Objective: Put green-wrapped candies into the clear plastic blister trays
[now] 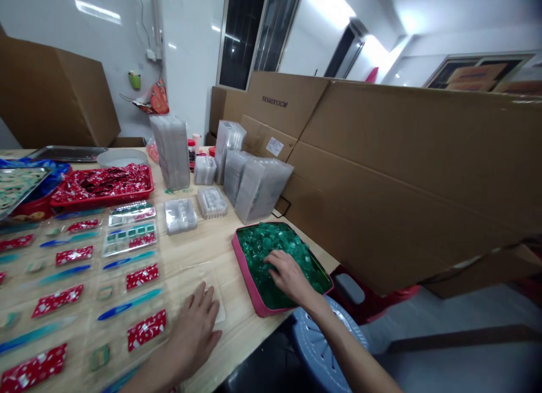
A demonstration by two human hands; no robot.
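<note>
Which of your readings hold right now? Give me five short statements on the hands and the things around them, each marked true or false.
1. The right hand is at the green pieces in the pink-sided tray. True.
2. The left hand is in that tray too. False: the left hand is outside it, fingers over a clear plastic piece.
3. A red tray holds red-and-white packets. True.
4. The blue stool stands on the table. False: the stool is below the table's edge.
5. Stacked clear cases stand beyond the pink-sided tray. True.
</note>
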